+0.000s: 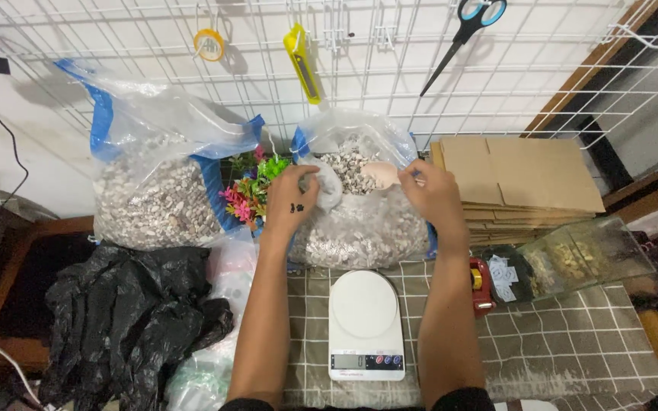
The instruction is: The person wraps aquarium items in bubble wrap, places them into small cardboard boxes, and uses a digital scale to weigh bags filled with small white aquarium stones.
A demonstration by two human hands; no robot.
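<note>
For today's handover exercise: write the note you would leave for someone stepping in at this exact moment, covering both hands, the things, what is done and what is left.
Left hand: grips the rim of the open gravel bag.
Right hand: holds a pale scoop over the gravel.
White kitchen scale: on the checked cloth in front of the bag, platform bare.
Done: bag opened, scoop in.
Left: nothing weighed yet.
</note>
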